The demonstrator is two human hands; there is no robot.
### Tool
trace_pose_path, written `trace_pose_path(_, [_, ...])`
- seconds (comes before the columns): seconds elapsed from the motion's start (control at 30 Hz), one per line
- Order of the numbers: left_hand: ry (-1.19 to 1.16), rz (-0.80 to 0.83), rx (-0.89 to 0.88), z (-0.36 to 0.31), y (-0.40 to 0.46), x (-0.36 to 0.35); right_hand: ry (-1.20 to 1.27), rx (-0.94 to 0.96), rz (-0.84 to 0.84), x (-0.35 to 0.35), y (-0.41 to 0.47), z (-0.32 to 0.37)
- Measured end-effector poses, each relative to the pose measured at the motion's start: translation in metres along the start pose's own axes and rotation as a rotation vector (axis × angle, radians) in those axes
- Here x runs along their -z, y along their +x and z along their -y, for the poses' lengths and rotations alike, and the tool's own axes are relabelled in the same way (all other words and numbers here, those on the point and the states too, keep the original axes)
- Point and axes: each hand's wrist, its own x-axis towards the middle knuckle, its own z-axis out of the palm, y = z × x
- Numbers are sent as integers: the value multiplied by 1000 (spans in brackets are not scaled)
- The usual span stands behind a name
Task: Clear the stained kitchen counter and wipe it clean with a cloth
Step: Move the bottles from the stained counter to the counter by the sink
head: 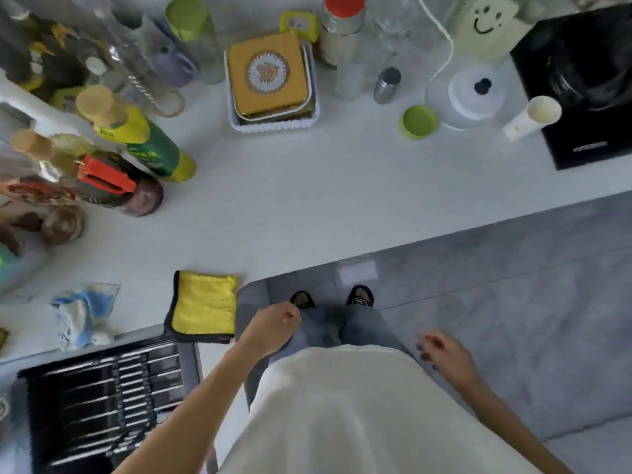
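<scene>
A folded yellow cloth [204, 305] with a dark border lies at the front edge of the white counter [307, 200], partly overhanging it. My left hand [273, 325] hangs just right of the cloth, off the counter, fingers loosely curled and holding nothing. My right hand [444, 350] is lower right over the floor, fingers apart and empty. A crumpled blue and white rag [83, 313] rests left of the yellow cloth.
Bottles [136, 138] crowd the left side of the counter. A yellow tin in a white basket [270, 80], jars, a green lid [418, 120], a white appliance [475, 94] and a cup [533, 116] line the back. A black cooktop [581, 80] sits right; a black rack [102, 401] lower left.
</scene>
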Motion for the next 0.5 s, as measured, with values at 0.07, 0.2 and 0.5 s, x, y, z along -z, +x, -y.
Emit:
trace_pose_path(0.07, [54,76,-65,-35,13,-2,119,-112,-17,7,-10,-46])
trace_pose_path(0.2, [110,210,-163,-117,35,-20,349,-292,-70,13,-21,-123])
trace_pose_path(0.5, [319,293,-295,-256,67,-102,626,-415,-148,46,-25,-236])
